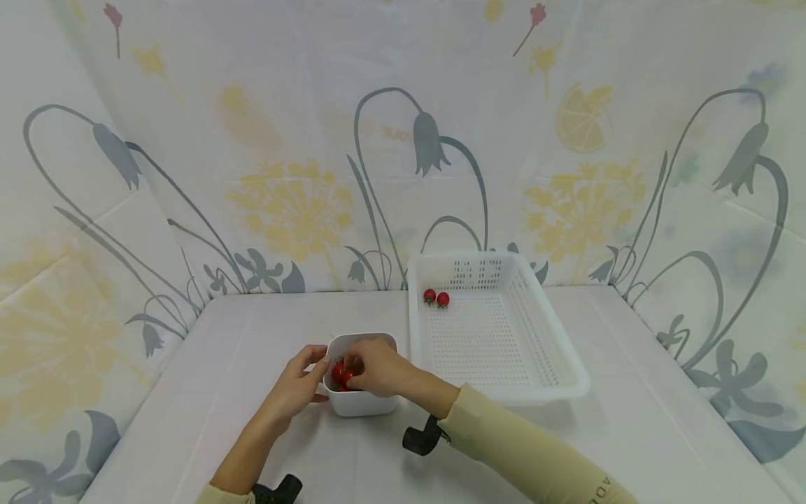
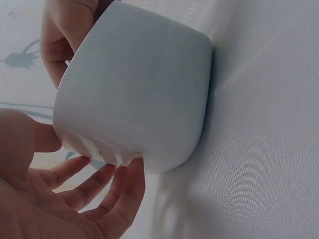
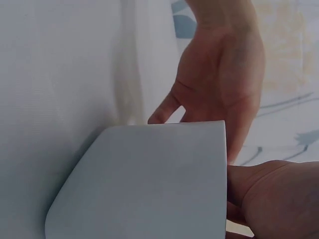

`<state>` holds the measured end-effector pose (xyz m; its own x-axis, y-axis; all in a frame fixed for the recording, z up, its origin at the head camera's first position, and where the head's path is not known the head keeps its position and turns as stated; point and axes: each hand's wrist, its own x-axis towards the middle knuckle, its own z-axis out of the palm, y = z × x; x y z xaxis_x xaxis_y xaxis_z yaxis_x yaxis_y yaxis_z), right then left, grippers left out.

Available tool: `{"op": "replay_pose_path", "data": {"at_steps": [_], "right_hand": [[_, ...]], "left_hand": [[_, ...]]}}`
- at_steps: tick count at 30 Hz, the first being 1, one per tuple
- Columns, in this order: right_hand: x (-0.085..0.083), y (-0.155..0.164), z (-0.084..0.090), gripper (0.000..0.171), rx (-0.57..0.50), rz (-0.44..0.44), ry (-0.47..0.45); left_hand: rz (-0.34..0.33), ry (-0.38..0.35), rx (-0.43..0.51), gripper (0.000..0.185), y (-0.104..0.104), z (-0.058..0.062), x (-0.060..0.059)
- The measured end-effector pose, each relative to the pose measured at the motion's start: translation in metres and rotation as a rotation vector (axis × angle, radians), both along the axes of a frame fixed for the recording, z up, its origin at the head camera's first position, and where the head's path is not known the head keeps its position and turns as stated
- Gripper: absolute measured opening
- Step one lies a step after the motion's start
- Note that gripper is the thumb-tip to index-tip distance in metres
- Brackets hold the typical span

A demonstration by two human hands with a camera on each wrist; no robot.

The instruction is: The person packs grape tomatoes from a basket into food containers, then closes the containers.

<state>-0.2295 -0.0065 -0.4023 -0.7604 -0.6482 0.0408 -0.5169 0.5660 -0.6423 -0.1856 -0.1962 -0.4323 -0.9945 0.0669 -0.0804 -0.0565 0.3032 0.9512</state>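
Note:
A white square container [image 1: 362, 404] with rounded corners stands on the table, holding several red cherry tomatoes [image 1: 338, 372]. My left hand [image 1: 294, 385] holds it at its left side, the thumb by the rim and the fingers against the outer wall; the left wrist view shows these fingers [image 2: 132, 186] on the wall. My right hand [image 1: 378, 367] reaches over the rim into the container, thumb and fingers bent around a cherry tomato. Its fingertips are partly hidden in the head view. In the right wrist view the container wall [image 3: 149, 184] hides what those fingers touch.
Right of the container, a white perforated basket [image 1: 569, 364] stands on the table. Two cherry tomatoes [image 1: 443, 299] lie in its far left corner. White cloth covers the table [image 1: 264, 329], and a flower-patterned curtain [image 1: 302, 140] hangs behind and at both sides.

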Motion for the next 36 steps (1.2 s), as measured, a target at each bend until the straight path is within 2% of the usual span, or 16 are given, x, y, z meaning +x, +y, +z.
{"op": "replay_pose_path", "data": {"at_steps": [5,12,18,21,30,36], "right_hand": [[0.004,0.001,0.002,0.014,0.004,0.013,0.015],[0.009,0.013,0.011,0.02,0.043,0.045,0.088],[0.013,0.035,0.025,0.024,-0.02,0.053,0.065],[0.014,0.047,0.03,0.026,-0.034,0.043,0.084],[0.01,0.084,0.036,0.026,-0.098,0.052,0.112],[0.002,0.107,0.043,0.028,-0.082,0.021,0.135]], "left_hand": [[0.002,-0.003,-0.002,0.036,0.0,0.001,0.001],[0.006,-0.006,-0.006,0.035,0.001,0.0,0.001],[0.006,-0.006,-0.019,0.036,0.001,0.0,0.001],[0.006,-0.006,-0.023,0.037,0.001,0.0,0.0],[0.011,-0.015,-0.023,0.037,0.001,-0.001,-0.001],[0.011,-0.015,-0.02,0.038,0.002,0.001,0.0]]}}
